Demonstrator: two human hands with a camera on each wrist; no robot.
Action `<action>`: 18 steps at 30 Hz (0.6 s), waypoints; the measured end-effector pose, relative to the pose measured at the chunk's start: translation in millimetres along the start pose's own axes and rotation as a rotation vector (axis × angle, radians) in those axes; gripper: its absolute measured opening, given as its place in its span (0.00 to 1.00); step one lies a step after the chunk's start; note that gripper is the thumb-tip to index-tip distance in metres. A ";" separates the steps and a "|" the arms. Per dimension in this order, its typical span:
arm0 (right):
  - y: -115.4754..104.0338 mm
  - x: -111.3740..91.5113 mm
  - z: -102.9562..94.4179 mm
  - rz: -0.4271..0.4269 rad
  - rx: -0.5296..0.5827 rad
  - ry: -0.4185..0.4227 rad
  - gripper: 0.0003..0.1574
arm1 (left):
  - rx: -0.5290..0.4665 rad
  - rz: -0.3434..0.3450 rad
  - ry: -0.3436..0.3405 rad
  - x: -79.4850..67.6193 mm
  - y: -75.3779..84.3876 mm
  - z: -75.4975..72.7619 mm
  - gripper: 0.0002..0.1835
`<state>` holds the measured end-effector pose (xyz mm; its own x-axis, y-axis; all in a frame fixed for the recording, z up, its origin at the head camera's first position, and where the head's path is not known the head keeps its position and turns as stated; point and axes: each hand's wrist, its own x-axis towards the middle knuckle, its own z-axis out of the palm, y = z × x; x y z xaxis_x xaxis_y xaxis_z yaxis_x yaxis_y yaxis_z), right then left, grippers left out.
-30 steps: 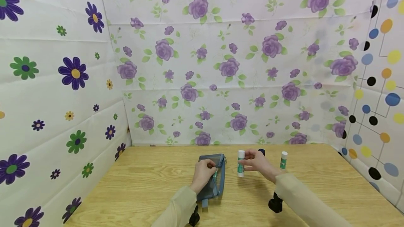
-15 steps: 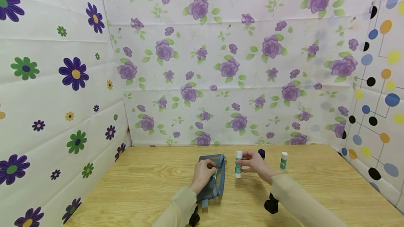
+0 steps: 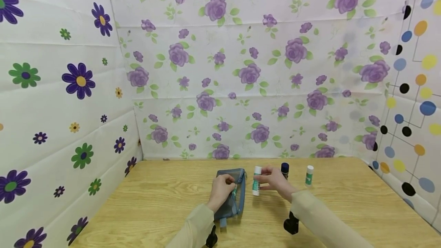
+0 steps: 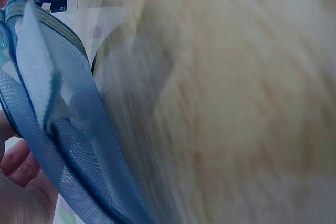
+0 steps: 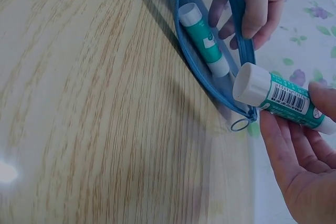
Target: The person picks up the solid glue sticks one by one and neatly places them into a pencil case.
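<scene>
My left hand point(image 3: 221, 191) pinches the edge of a blue mesh zipper pouch point(image 3: 242, 196) and keeps its mouth spread. Inside the pouch lies a glue stick point(image 5: 205, 40) with a green label and white ends. A second, larger glue stick point(image 3: 256, 181) is between the thumb and fingers of my right hand point(image 3: 276, 183), just right of the pouch. In the right wrist view its white end point(image 5: 252, 85) comes right up to the zipper edge, near the round pull ring point(image 5: 240, 125). The left wrist view shows the pouch's mesh side point(image 4: 79, 114) close up.
Behind my right hand stands a dark-blue-capped container point(image 3: 285, 168), partly hidden. Another small green-and-white glue stick point(image 3: 309, 175) stands upright on the wooden table point(image 3: 165, 186) farther right. Flower-printed sheets point(image 3: 213, 68) rise at the table's back and left; a dotted sheet hangs at right.
My right hand has moved left with the glue stick, closer to the pouch, and the stick tilts slightly. More of the dark-capped container shows. My left hand and the pouch stay put.
</scene>
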<state>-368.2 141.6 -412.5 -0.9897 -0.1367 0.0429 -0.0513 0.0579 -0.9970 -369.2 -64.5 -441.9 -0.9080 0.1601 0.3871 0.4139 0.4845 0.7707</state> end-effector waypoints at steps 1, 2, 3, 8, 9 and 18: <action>-0.1 0.0 0.4 0.003 0.002 0.002 0.21 | 0.002 -0.004 -0.001 0.2 0.4 0.0 0.05; -0.2 -0.1 0.8 0.006 0.002 0.003 0.21 | 0.003 -0.004 -0.002 0.1 0.6 0.2 0.05; -0.3 -0.2 1.1 0.008 0.004 0.005 0.20 | 0.005 -0.004 -0.002 0.0 0.8 0.3 0.05; -0.9 -0.5 3.6 0.027 0.006 0.018 0.20 | 0.010 -0.001 -0.001 -1.2 1.3 0.0 0.05; -0.7 -0.4 3.9 0.030 0.009 0.019 0.19 | 0.010 -0.001 -0.001 -1.1 1.4 0.1 0.05; 1.7 2.1 7.9 0.055 0.013 0.006 0.22 | 0.005 -0.014 -0.002 1.1 1.5 -0.5 0.06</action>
<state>-369.3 133.6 -414.6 -0.9918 -0.1274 -0.0118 0.0052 0.0520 -0.9986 -369.5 -64.1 -440.1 -0.9139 0.1545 0.3753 0.4006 0.4912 0.7735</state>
